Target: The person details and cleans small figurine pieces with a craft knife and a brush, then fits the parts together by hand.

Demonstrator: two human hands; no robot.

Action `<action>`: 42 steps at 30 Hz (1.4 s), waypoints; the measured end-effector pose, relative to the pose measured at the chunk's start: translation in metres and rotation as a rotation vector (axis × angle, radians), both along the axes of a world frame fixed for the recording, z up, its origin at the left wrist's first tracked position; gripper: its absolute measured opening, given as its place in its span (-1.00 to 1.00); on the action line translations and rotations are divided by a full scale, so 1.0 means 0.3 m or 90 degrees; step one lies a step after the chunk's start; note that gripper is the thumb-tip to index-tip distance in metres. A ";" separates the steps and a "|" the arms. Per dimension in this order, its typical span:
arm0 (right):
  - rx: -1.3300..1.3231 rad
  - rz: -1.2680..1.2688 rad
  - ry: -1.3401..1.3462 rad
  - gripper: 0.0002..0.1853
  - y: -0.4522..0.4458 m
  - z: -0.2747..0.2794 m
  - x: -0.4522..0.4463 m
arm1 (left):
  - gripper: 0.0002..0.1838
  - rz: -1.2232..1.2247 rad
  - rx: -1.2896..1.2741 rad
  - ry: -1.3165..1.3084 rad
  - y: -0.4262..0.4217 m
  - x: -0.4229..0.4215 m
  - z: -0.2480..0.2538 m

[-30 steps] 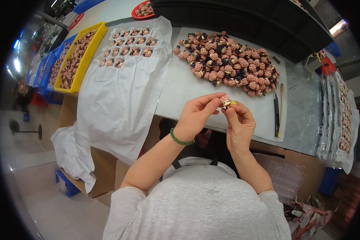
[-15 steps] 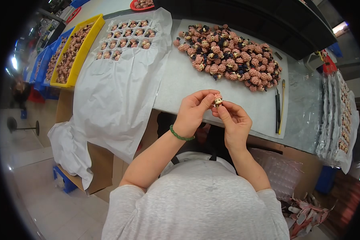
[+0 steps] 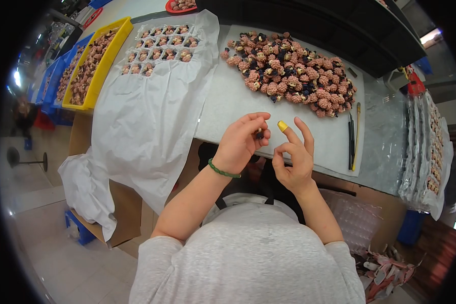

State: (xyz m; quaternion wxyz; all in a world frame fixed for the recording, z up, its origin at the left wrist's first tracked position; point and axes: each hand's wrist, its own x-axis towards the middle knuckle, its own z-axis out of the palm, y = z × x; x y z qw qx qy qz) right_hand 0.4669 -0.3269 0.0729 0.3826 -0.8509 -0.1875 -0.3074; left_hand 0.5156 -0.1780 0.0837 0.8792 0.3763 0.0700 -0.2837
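Note:
Just in front of the table's near edge, my left hand point(image 3: 239, 143) is closed around a small figurine point(image 3: 259, 135). Only a dark part of the figurine shows between the fingers; the rest is hidden. A green bead bracelet point(image 3: 224, 170) circles my left wrist. My right hand point(image 3: 296, 161) is a short way to the right, apart from the figurine. Two of its fingers are stretched out, one with a yellow covering point(image 3: 282, 125) on its tip, and another finger curls toward the thumb. I see nothing in it. Beyond my hands lies a pile of pink-and-dark figurines point(image 3: 294, 71) on a white sheet point(image 3: 223, 109).
A white tray point(image 3: 159, 54) with figurines in its pockets sits on white paper point(image 3: 142, 126) at left. Farther left is a yellow bin point(image 3: 99, 76) of figurines. A black pen-like tool point(image 3: 351, 142) and a thin brush point(image 3: 357, 137) lie at right, near stacked trays point(image 3: 425, 152).
My right hand has let go of the figurine and moved slightly away, its fingers spreading. The figurine is now within my left hand, which has shifted a little left.

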 end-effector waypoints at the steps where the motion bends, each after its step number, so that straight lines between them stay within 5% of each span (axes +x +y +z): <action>1: -0.059 0.002 -0.002 -0.89 -0.002 -0.001 -0.003 | -0.70 0.001 0.000 0.000 -0.001 -0.002 0.006; 9: -0.044 0.032 0.034 -0.88 0.010 0.003 -0.015 | -0.80 -0.086 0.194 -0.116 -0.015 -0.022 0.019; 16: 0.184 -0.007 0.140 -0.78 -0.030 0.059 0.068 | -0.74 -0.032 0.066 -0.013 -0.013 -0.029 0.008; 24: 0.016 -0.187 0.077 -0.66 -0.200 0.163 0.425 | -0.66 -0.102 0.106 -0.025 0.041 -0.033 0.029; 30: -0.162 -0.284 0.302 -0.56 -0.206 0.191 0.569 | -0.63 -0.100 0.081 -0.036 0.038 -0.028 0.027; 36: -0.207 -0.249 0.097 -0.78 -0.189 0.157 0.538 | -0.76 -0.067 0.101 -0.027 0.051 -0.012 0.043; 38: 0.043 -0.183 0.124 -0.83 -0.169 0.158 0.505 | -0.80 -0.057 0.096 -0.028 0.049 -0.001 0.043; 40: 0.052 -0.172 0.081 -0.84 -0.137 0.166 0.439 | -0.78 -0.033 0.113 -0.075 0.039 0.011 0.048; 42: 0.446 -0.009 0.248 -0.84 -0.079 0.157 0.341 | -0.74 -0.004 0.131 -0.117 0.023 0.022 0.055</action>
